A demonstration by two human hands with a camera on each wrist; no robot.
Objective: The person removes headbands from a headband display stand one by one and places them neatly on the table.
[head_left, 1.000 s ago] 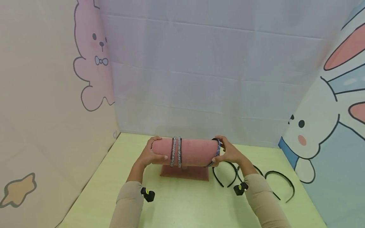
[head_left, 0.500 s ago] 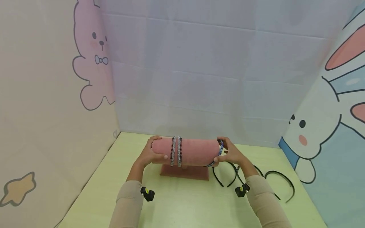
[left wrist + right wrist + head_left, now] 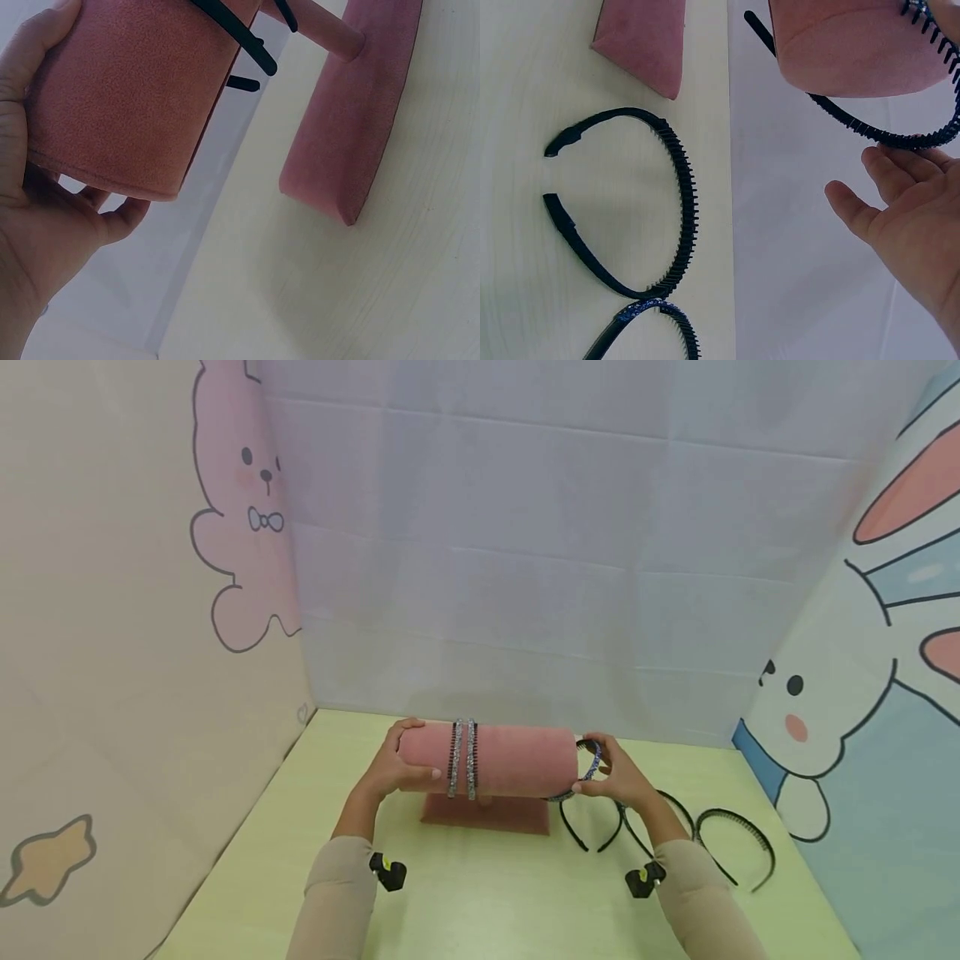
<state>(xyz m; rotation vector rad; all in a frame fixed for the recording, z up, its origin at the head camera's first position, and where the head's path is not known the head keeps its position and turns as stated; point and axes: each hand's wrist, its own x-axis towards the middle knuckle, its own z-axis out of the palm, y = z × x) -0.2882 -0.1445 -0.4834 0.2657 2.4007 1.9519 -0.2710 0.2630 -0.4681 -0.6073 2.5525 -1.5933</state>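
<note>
Head view: nearest, well in front of the pink roll (image 3: 525, 760), two beige sleeves, left sleeve (image 3: 330, 910) and right sleeve (image 3: 712, 910). On the pale table (image 3: 510, 893), right of the roll and lower than it, three dark headbands in a row: a near headband (image 3: 573, 835) closest to the roll, toothed and touching a middle headband (image 3: 678, 806) in the right wrist view, then an outer headband (image 3: 761, 842) farthest from the roll. Directly below the roll, a pink base (image 3: 483, 814), joined to it by a short stem (image 3: 326, 30). At the roll's left end, left hand (image 3: 393, 767) clamped round it, thumb in front, fingers behind. At the roll's right end, right hand (image 3: 617, 772) with thumb and fingers closed on a blue glitter headband (image 3: 597, 762), its curve partly past that end, its lower part under the roll. Perhaps touching the roll's underside; too hidden to tell. Around the roll, left of its middle, two silver headbands (image 3: 457, 760) side by side. Beyond the roll, a whitish curtain (image 3: 465, 527); far left of it, a pink bear drawing (image 3: 236, 527); far right, a white rabbit drawing (image 3: 832, 710).
</note>
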